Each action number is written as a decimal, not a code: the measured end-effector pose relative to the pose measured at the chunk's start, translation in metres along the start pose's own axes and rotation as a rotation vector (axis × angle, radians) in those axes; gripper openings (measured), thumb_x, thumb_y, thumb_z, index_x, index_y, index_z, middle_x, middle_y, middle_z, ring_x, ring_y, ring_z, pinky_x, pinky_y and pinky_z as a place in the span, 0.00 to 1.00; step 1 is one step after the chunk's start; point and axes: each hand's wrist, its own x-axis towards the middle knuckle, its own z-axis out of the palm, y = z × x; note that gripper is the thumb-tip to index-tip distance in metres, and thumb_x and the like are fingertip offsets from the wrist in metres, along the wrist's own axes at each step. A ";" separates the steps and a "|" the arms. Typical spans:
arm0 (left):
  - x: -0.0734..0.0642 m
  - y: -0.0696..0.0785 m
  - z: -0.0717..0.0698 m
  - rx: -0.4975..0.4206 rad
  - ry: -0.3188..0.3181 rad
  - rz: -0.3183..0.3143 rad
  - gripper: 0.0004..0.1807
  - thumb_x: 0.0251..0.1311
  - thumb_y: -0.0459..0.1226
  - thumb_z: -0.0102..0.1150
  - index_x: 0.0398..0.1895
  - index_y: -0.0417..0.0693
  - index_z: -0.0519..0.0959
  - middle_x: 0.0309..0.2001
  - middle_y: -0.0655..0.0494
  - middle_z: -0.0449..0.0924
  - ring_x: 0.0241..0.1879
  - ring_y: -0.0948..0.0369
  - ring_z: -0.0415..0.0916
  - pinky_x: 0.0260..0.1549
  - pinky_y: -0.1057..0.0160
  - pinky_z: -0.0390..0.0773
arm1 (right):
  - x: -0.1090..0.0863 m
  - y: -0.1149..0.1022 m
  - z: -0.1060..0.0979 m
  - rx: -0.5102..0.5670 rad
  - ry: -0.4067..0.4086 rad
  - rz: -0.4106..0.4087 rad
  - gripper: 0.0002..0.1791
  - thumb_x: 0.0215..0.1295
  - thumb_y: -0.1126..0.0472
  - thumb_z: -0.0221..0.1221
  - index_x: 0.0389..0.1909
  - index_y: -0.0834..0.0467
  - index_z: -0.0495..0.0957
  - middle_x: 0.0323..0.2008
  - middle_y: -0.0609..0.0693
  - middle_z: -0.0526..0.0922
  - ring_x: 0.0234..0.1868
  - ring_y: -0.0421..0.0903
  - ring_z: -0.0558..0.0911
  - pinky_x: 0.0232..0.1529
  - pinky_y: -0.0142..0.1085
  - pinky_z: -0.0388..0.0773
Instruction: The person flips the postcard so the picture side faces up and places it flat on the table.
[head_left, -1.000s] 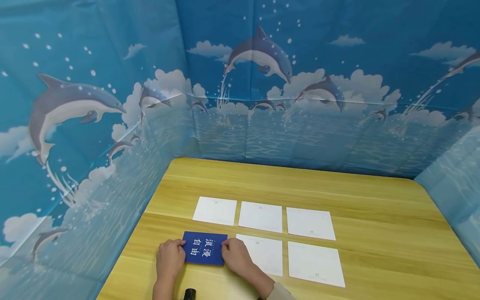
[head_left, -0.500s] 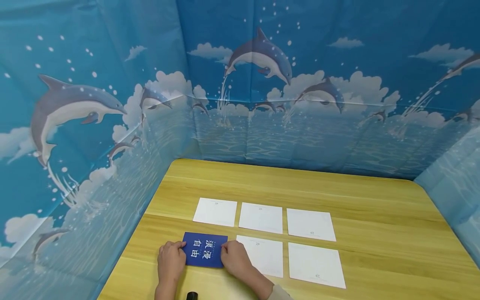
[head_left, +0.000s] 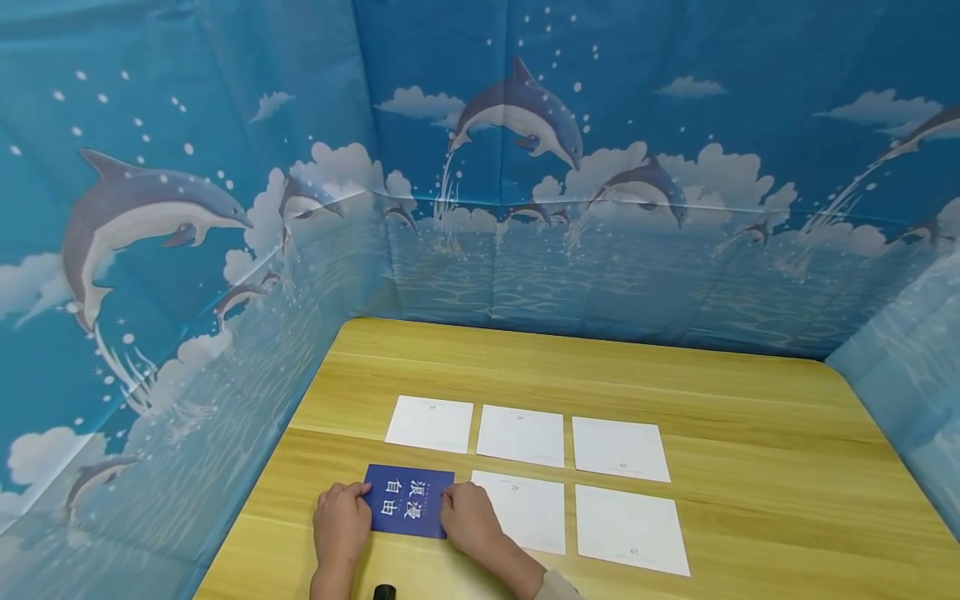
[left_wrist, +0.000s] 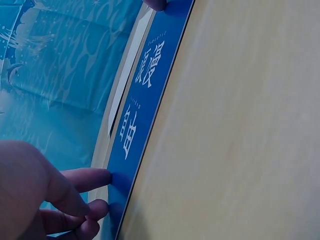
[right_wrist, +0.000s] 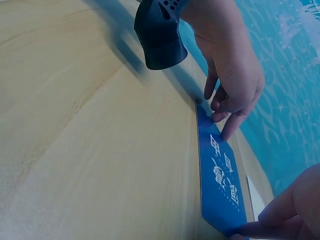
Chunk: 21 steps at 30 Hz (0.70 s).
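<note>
A blue card (head_left: 410,502) with white characters lies flat on the table in the head view. My left hand (head_left: 342,521) touches its left edge with the fingertips. At the right edge, my right hand (head_left: 474,521) rests its fingertips on the card. In the left wrist view, one finger of the left hand (left_wrist: 55,200) reaches straight to the edge of the card (left_wrist: 145,100), while others bend beside it. The right wrist view shows both hands at opposite ends of the card (right_wrist: 220,175); the right hand (right_wrist: 295,205) is partly cut off there.
Several white cards lie in two rows: a far-left card (head_left: 430,423), a far-middle card (head_left: 521,435), a far-right card (head_left: 621,448), a near card (head_left: 525,510) partly behind the right hand, and another near card (head_left: 632,529). A black object (head_left: 384,592) shows at the bottom edge. Dolphin-print sheeting (head_left: 637,275) encloses the wooden table (head_left: 757,467).
</note>
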 end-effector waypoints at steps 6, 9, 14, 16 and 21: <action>0.000 0.000 0.000 -0.038 0.002 -0.026 0.13 0.55 0.27 0.48 0.40 0.36 0.82 0.36 0.43 0.77 0.39 0.46 0.70 0.40 0.47 0.68 | 0.000 -0.001 -0.002 -0.014 -0.011 0.008 0.11 0.60 0.66 0.54 0.20 0.62 0.81 0.14 0.46 0.75 0.17 0.37 0.71 0.17 0.31 0.68; -0.001 0.000 0.000 -0.052 0.005 -0.027 0.13 0.55 0.28 0.48 0.40 0.36 0.81 0.37 0.42 0.77 0.40 0.45 0.70 0.41 0.46 0.68 | 0.000 -0.002 -0.003 -0.042 -0.016 0.000 0.11 0.61 0.62 0.56 0.30 0.65 0.83 0.22 0.51 0.81 0.24 0.42 0.78 0.26 0.36 0.75; -0.006 0.002 -0.003 -0.089 0.021 -0.033 0.14 0.55 0.29 0.50 0.42 0.34 0.80 0.36 0.43 0.77 0.39 0.46 0.71 0.38 0.47 0.68 | -0.003 -0.003 -0.005 -0.076 0.013 -0.035 0.14 0.63 0.59 0.55 0.35 0.66 0.83 0.27 0.55 0.83 0.31 0.47 0.81 0.34 0.41 0.77; -0.009 0.004 -0.005 -0.136 0.020 -0.050 0.14 0.56 0.29 0.49 0.42 0.33 0.80 0.34 0.45 0.76 0.35 0.50 0.70 0.35 0.51 0.69 | -0.005 -0.003 -0.008 -0.057 0.038 -0.045 0.13 0.63 0.60 0.55 0.35 0.66 0.82 0.23 0.51 0.81 0.28 0.44 0.79 0.32 0.38 0.77; -0.017 0.017 -0.006 -0.326 0.014 -0.087 0.12 0.60 0.29 0.49 0.42 0.32 0.79 0.35 0.46 0.78 0.31 0.57 0.70 0.30 0.60 0.70 | -0.008 0.003 -0.019 0.037 0.086 -0.033 0.12 0.61 0.61 0.57 0.36 0.67 0.81 0.15 0.40 0.70 0.18 0.35 0.68 0.20 0.30 0.68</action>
